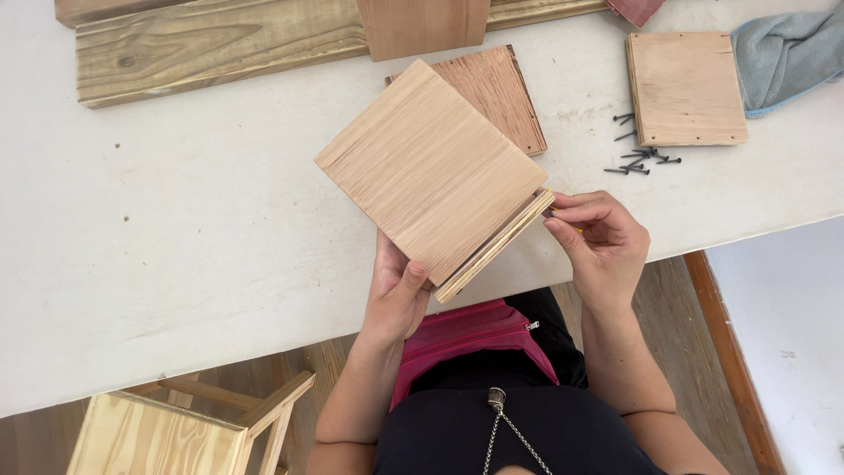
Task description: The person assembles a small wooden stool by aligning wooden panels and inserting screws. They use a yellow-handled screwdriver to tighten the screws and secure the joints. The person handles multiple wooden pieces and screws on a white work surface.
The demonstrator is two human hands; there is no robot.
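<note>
My left hand (397, 295) grips the near edge of a light square plywood panel (431, 167), thumb on top, holding it tilted above the white table (176, 246). A second thin panel (497, 246) lies flush under it along the lower right edge. My right hand (598, 242) pinches that corner between fingertips, with a small yellow object barely visible under the fingers. A reddish square panel (501, 92) lies on the table behind the held one.
A third square panel (687, 88) lies at the right, with several dark screws (637, 154) beside it. A grey-blue cloth (787, 53) sits at the top right. Long planks (220, 44) cross the far edge. A wooden stool (176, 431) stands below left.
</note>
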